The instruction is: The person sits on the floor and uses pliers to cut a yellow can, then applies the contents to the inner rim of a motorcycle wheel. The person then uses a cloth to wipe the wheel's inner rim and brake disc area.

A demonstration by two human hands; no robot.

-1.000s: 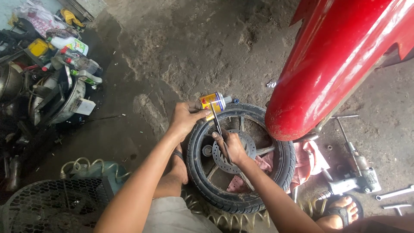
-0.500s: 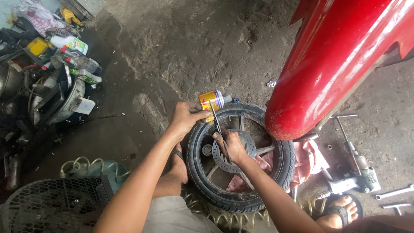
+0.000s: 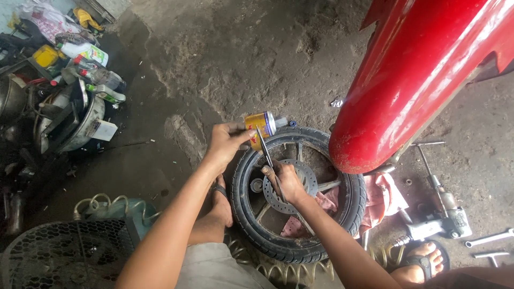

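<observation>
While the left hand [image 3: 227,142] grips a small yellow and blue can [image 3: 261,128] at the upper rim of a wheel, the right hand [image 3: 286,181] is closed around a thin dark stick-like tool [image 3: 266,152], its upper end meeting the can's mouth. Both hands are clamped on their items and sit near each other, not touching.

Under them, a black motorcycle wheel [image 3: 300,192] lies flat on the concrete floor [image 3: 257,59], tyre still fitted, spokes and a drilled brake disc [image 3: 300,187] facing up. A pink rag [image 3: 375,198] lies under its right side. The hub area next to the right hand looks to be the part being worked on; whether anything from the can has reached it cannot be told, so the work seems to be midway at most.

Further out, a red motorcycle fender [image 3: 423,80] hangs over the wheel's right edge. An air impact wrench [image 3: 444,219] and loose spanners [image 3: 490,238] lie to the right, a coiled hose [image 3: 278,270] near the person's sandalled feet, and a fan guard [image 3: 53,254] and a pile of bottles and parts [image 3: 64,80] sit to the left.
</observation>
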